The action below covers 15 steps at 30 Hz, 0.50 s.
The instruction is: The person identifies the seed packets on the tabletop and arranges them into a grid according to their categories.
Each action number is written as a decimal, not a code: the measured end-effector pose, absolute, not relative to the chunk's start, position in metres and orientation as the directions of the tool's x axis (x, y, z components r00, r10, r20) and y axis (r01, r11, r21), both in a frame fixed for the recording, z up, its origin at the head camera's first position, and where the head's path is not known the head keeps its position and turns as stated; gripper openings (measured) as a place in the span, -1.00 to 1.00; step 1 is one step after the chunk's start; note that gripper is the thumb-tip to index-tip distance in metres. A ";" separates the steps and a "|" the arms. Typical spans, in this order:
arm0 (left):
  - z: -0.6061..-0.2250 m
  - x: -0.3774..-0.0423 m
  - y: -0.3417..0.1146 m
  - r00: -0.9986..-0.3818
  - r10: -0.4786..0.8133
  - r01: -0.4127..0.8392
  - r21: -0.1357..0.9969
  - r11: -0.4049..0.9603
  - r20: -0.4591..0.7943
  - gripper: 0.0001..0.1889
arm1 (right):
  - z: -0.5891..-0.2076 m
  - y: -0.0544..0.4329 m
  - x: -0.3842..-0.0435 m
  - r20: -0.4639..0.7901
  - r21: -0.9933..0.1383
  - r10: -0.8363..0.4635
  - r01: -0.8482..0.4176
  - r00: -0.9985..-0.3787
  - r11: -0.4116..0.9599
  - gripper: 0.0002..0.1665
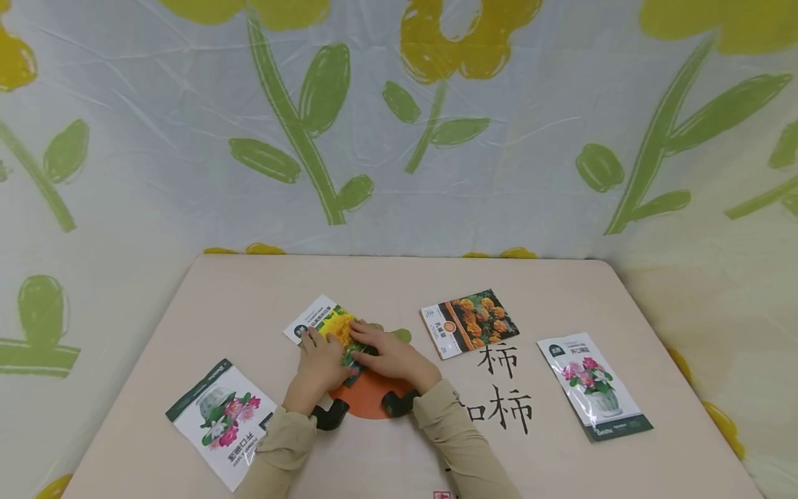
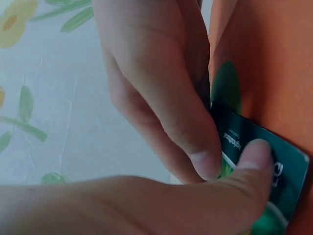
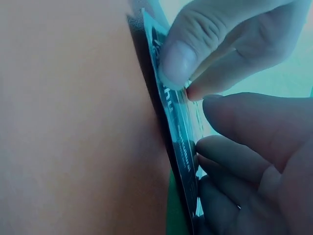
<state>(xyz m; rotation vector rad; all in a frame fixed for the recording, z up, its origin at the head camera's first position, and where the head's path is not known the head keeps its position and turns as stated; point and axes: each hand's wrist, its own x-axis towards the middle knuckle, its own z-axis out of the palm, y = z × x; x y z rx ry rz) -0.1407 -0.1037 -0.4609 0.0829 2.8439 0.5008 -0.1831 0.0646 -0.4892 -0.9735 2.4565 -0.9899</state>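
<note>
A seed packet [image 1: 321, 310] with a yellow flower picture lies slanted on the table, left of its middle. My left hand [image 1: 320, 365] rests on its left part with fingers stretched over the print. In the left wrist view its thumb [image 2: 254, 166] presses the dark green end of the packet. From the right, my right hand [image 1: 394, 355] reaches across with extended fingers touching the flower picture. The right wrist view shows the packet edge-on, with right-hand fingers [image 3: 220, 156] against its printed face. Both hands cover much of the packet.
A marigold packet [image 1: 470, 323] lies right of the hands. White packets with pink flowers lie at the front left [image 1: 223, 423] and far right [image 1: 595, 386]. The pale table [image 1: 299, 274] bears an orange printed circle [image 1: 368, 402] and black characters. Flowered cloth [image 1: 187, 138] hangs behind.
</note>
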 end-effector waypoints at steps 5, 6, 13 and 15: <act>-0.467 -0.145 -0.108 -0.962 0.119 0.014 0.391 0.920 -0.245 -0.09 | -0.489 0.064 -0.183 -0.042 -0.708 -0.685 -0.462 -0.728 0.534 -0.37; -0.468 -0.146 -0.109 -0.960 0.126 0.018 0.394 0.919 -0.249 -0.08 | -0.489 0.063 -0.183 -0.040 -0.708 -0.685 -0.463 -0.728 0.534 -0.37; -0.472 -0.152 -0.109 -0.950 0.163 0.038 0.418 0.908 -0.268 -0.06 | -0.488 0.064 -0.183 -0.039 -0.703 -0.675 -0.460 -0.737 0.543 -0.36; -0.472 -0.154 -0.108 -0.947 0.169 0.039 0.425 0.904 -0.272 -0.07 | -0.488 0.065 -0.183 -0.038 -0.705 -0.669 -0.455 -0.742 0.545 -0.36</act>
